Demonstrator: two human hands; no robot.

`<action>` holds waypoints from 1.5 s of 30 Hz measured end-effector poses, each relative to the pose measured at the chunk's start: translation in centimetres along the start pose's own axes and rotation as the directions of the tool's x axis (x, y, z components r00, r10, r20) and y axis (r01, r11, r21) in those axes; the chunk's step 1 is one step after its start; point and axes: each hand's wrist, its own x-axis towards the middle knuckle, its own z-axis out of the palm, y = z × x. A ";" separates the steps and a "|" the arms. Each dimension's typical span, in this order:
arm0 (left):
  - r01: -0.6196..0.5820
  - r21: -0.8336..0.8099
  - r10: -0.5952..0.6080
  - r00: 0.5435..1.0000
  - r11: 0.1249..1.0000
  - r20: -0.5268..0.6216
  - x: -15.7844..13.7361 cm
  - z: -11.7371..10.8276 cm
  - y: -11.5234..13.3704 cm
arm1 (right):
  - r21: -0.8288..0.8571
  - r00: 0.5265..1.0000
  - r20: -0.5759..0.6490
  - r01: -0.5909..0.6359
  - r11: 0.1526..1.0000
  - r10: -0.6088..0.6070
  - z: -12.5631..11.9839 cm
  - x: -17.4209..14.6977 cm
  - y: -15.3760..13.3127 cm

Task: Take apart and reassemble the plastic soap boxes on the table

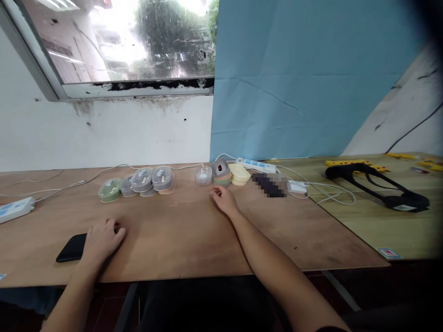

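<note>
My left hand (pixel 104 239) rests on the brown tabletop with its fingers loosely bent and apart. Beside and partly behind its wrist lies a black phone-like slab (pixel 72 249). My right hand (pixel 224 199) reaches to the back of the table, fingers slightly curled and apart, holding nothing that I can see. Just beyond its fingertips stands a small stack of grey and green containers (pixel 221 171). A stack of cream-yellow trays (pixel 239 174) is right of it, and a clear plastic box (pixel 203 175) is left of it.
Along the back left sit a green lidded container (pixel 110 190) and several grey lidded ones (pixel 141 180). White power strips lie at left (pixel 16 209) and back (pixel 256 165), with cables and a white adapter (pixel 296 186). A black strap-like frame (pixel 377 186) lies on the right table.
</note>
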 end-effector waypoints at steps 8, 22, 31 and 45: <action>-0.464 -0.145 0.445 0.884 0.874 -0.145 2.1 -1.0 10.6 | -0.093 0.985 -0.154 0.066 0.994 -0.079 -0.3 0.4 -0.2; -0.687 -0.393 0.677 0.711 0.611 -0.191 4.6 3.9 23.3 | -0.275 0.973 -0.115 0.162 0.948 -0.200 0.7 2.1 1.0; -0.515 -0.533 0.465 0.853 0.672 -0.237 7.3 4.4 20.7 | -0.275 0.964 -0.226 0.078 0.958 -0.143 0.6 3.1 1.0; -0.490 -0.544 0.486 0.858 0.681 -0.165 6.9 4.7 20.8 | -0.292 0.757 -0.645 -0.115 0.950 -0.107 -5.2 4.9 6.8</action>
